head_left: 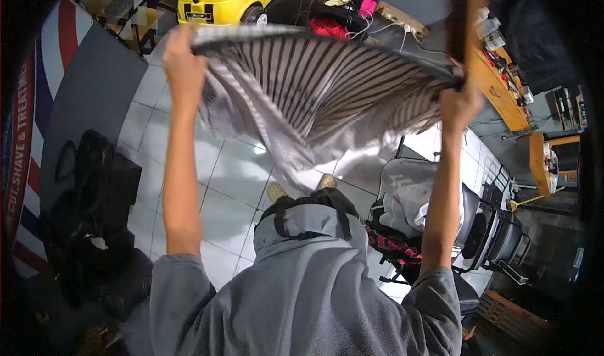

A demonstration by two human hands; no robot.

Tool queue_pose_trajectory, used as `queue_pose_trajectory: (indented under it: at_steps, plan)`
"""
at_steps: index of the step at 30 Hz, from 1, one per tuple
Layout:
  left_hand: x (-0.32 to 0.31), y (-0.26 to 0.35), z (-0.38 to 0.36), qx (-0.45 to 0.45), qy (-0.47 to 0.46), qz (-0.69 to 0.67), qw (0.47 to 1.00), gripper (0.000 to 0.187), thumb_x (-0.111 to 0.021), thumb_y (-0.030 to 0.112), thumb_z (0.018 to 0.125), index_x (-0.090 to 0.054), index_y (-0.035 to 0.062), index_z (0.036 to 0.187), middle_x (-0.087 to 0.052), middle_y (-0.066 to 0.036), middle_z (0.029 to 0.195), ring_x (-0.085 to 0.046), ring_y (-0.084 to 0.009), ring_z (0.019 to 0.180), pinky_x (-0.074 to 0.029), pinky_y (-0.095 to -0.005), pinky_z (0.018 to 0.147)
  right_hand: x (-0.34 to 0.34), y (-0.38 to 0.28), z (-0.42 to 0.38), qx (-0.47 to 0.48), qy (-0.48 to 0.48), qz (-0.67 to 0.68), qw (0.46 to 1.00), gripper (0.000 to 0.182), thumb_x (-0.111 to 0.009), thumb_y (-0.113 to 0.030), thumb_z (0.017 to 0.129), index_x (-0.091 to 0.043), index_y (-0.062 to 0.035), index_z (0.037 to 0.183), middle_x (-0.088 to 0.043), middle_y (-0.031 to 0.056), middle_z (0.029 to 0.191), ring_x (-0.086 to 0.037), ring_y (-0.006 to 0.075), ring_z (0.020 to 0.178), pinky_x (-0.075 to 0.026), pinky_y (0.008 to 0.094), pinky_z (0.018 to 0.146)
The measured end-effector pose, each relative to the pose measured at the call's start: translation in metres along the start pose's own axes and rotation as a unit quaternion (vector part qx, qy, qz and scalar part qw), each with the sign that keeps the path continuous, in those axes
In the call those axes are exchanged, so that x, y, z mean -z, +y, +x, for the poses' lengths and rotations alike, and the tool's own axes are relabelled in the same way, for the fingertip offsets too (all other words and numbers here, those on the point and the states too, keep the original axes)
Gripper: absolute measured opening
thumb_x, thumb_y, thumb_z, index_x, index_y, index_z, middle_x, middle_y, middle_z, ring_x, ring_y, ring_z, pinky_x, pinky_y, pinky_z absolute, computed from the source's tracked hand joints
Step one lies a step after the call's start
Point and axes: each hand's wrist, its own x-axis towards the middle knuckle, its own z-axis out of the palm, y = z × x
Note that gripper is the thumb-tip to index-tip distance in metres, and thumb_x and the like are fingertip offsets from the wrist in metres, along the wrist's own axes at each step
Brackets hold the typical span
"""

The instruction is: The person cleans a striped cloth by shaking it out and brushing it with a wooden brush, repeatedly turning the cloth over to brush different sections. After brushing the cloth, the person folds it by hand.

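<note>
A barber cape [321,85] with dark stripes on pale cloth is stretched wide in the air in front of me, over the tiled floor. My left hand [184,70] is closed on its upper left corner. At the upper right corner my right hand [460,107] grips the dark edge, its fingers slightly blurred. Between the hands the dark-trimmed edge runs nearly taut. Below it the cloth sags in folds, and its lower part is smeared by motion. Both arms are raised and reach forward.
A yellow toy car [229,2] stands at the far left. Beyond the cape are cables and a power strip [402,19]. A black barber chair [487,233] is on the right, beside a grey cloth [406,195]. Wooden shelves [503,98] line the right wall. Dark objects [94,199] stand at left.
</note>
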Motion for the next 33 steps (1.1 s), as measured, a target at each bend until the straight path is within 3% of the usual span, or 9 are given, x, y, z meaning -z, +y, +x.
queue_pose_trajectory:
  at_steps: [5,8,10,12,13,21,28,29,33]
  plan:
    - [0.047,0.059,-0.009,-0.018,0.107,-0.012,0.994,0.049,-0.068,-0.006,0.062,-0.060,0.0044,0.109,-0.057,-0.005,0.082,-0.058,-0.0156,0.080,-0.047,-0.0293,0.074,0.055,-0.003,-0.020,0.006,0.129,0.154,0.980,0.023,-0.055,0.006,0.068,-0.061,0.0034,0.090,-0.065,0.0105,0.080,-0.058,0.0162,0.066,-0.046,0.0268,0.060]
    - [0.011,0.044,-0.137,0.046,-0.147,-0.002,0.988,0.044,-0.052,-0.011,0.067,-0.061,0.0030,0.108,-0.061,-0.018,0.107,-0.059,-0.0330,0.089,-0.046,-0.0383,0.077,0.048,0.045,-0.147,-0.115,-0.171,0.016,0.978,0.033,-0.047,0.007,0.064,-0.062,0.0025,0.094,-0.065,0.0161,0.082,-0.061,0.0223,0.073,-0.047,0.0333,0.066]
    - [-0.006,0.014,-0.236,0.194,-0.559,0.080,0.802,0.031,-0.052,-0.004,0.070,-0.063,-0.0001,0.098,-0.061,-0.023,0.095,-0.060,-0.0350,0.087,-0.048,-0.0418,0.077,0.028,0.082,-0.248,-0.293,-0.519,0.042,0.802,0.040,-0.048,0.003,0.063,-0.062,0.0022,0.101,-0.060,0.0291,0.093,-0.062,0.0325,0.086,-0.047,0.0369,0.077]
    - [0.005,-0.012,-0.284,0.215,-0.822,0.012,0.527,0.034,-0.056,0.008,0.069,-0.066,0.0119,0.101,-0.061,-0.024,0.096,-0.059,-0.0362,0.090,-0.047,-0.0428,0.080,0.039,0.099,-0.299,-0.169,-0.740,-0.011,0.651,0.032,-0.054,-0.010,0.066,-0.062,0.0041,0.094,-0.062,0.0261,0.089,-0.060,0.0398,0.088,-0.047,0.0440,0.082]
    - [0.005,-0.017,-0.293,0.153,-0.801,0.025,0.579,0.032,-0.056,0.008,0.069,-0.066,0.0116,0.099,-0.061,-0.024,0.095,-0.059,-0.0363,0.089,-0.048,-0.0427,0.077,0.044,0.109,-0.310,-0.139,-0.826,-0.007,0.546,0.031,-0.056,-0.013,0.067,-0.063,0.0022,0.093,-0.062,0.0251,0.090,-0.060,0.0388,0.089,-0.047,0.0440,0.082]
    - [-0.057,0.020,-0.136,0.128,-0.249,0.052,0.959,0.055,-0.055,-0.013,0.060,-0.060,0.0085,0.111,-0.055,-0.015,0.101,-0.055,-0.0361,0.091,-0.046,-0.0409,0.075,-0.022,0.124,-0.172,-0.266,-0.397,-0.042,0.877,0.033,-0.052,-0.005,0.067,-0.064,-0.0020,0.098,-0.060,0.0262,0.078,-0.061,0.0398,0.076,-0.048,0.0436,0.070]
    - [0.006,0.099,-0.024,0.009,0.080,0.050,0.995,0.053,-0.063,-0.002,0.062,-0.059,0.0098,0.114,-0.057,-0.010,0.105,-0.055,-0.0273,0.096,-0.044,-0.0377,0.083,0.042,0.033,-0.040,-0.054,0.143,0.207,0.966,0.022,-0.052,0.007,0.080,-0.058,0.0104,0.101,-0.050,0.0205,0.125,-0.051,0.0233,0.108,-0.047,0.0334,0.085]
    - [0.001,0.091,-0.042,-0.021,0.042,0.035,0.998,0.051,-0.062,-0.002,0.062,-0.059,0.0083,0.113,-0.058,-0.010,0.108,-0.054,-0.0278,0.098,-0.043,-0.0370,0.086,0.040,0.038,-0.065,-0.150,0.160,0.348,0.911,0.024,-0.050,0.009,0.079,-0.058,0.0106,0.101,-0.055,0.0193,0.118,-0.055,0.0232,0.102,-0.047,0.0336,0.084]
    - [-0.036,0.040,-0.213,0.098,-0.394,-0.019,0.914,0.038,-0.045,-0.010,0.068,-0.062,-0.0019,0.101,-0.061,-0.021,0.097,-0.056,-0.0353,0.099,-0.042,-0.0380,0.089,0.031,0.070,-0.209,-0.235,-0.335,0.007,0.912,0.033,-0.056,0.004,0.063,-0.063,0.0033,0.095,-0.060,0.0279,0.093,-0.061,0.0368,0.088,-0.049,0.0383,0.076]
